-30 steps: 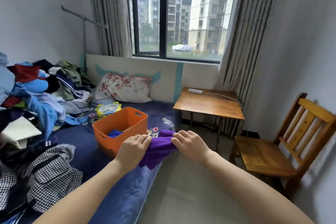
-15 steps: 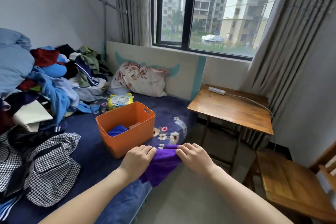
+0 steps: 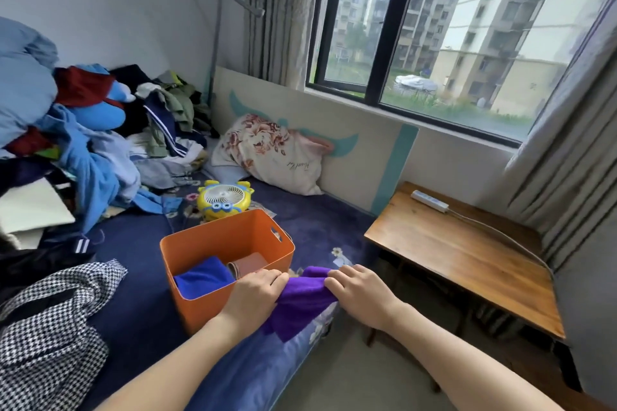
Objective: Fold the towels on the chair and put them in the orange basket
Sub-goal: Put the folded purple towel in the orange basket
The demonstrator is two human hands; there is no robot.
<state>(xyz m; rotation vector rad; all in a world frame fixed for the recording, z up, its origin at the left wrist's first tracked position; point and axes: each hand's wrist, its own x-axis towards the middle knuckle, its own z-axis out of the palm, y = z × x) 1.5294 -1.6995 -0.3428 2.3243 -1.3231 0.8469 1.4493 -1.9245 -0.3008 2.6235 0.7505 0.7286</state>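
A purple towel (image 3: 302,299) hangs folded between my two hands, just right of the orange basket (image 3: 230,237), which stands on the blue bed. My left hand (image 3: 253,294) grips the towel's left end right at the basket's front right corner. Gripping the right end is my right hand (image 3: 360,294), over the bed's edge. Inside the basket lie a folded blue towel (image 3: 203,280) and a brown folded cloth (image 3: 248,264). The chair is out of view.
A yellow toy fan (image 3: 223,198) sits behind the basket. Heaped clothes (image 3: 93,130) fill the bed's left side, with a checked garment (image 3: 50,320) near me. A floral pillow (image 3: 270,152) leans at the headboard. A wooden side table (image 3: 460,253) with a power strip (image 3: 429,201) stands on the right.
The view has swung left and down, and the chair has left the frame. Both hands have carried the purple towel closer to the basket's near right corner.
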